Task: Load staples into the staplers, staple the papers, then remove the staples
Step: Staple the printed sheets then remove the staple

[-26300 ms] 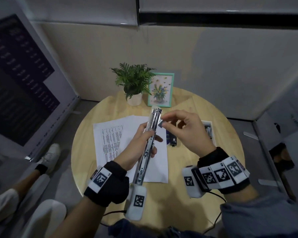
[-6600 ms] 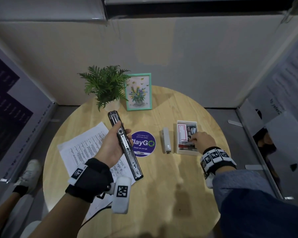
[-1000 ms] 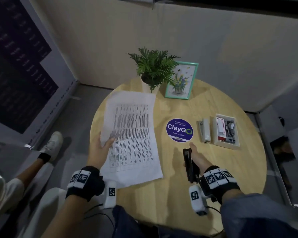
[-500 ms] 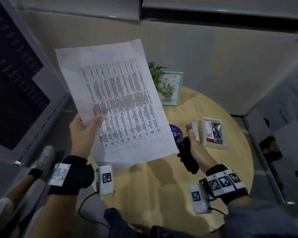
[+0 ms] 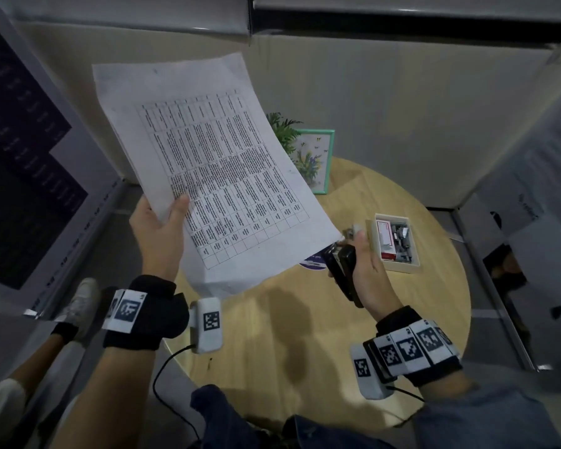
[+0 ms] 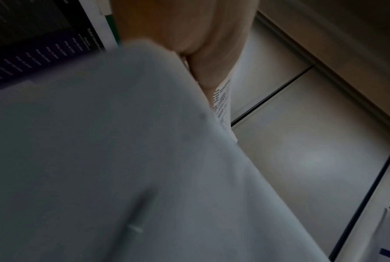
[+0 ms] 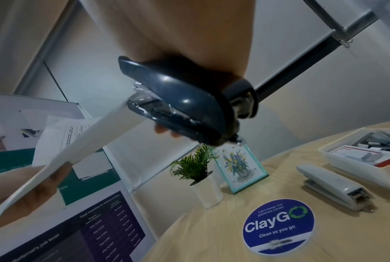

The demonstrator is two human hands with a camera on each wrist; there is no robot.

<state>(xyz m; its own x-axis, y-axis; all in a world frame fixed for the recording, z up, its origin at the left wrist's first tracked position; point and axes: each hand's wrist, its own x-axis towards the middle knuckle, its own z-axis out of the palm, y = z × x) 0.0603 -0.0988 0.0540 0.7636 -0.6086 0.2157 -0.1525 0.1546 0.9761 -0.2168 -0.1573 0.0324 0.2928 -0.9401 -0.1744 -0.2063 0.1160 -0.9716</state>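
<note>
Above the table (image 5: pixel 305 335), your left hand (image 5: pixel 157 228) grips the papers (image 5: pixel 214 163) and your right hand (image 5: pixel 365 270) grips the black stapler (image 7: pixel 178 104) at their corner; now you should squeeze firmly.

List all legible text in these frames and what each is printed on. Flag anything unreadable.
"ClayGO" on the round blue sticker on the table.
"Let's keep our pantries clean." on the same sticker, above the logo.
"Clean as you go" on the same sticker, below the logo.
Sticker's bottom line: blurred.
Papers in the left hand: printed table, too small to read.
Purple poster: heading and rows too blurred to read reliably.
Red-and-white box in the tray: unreadable.
</note>
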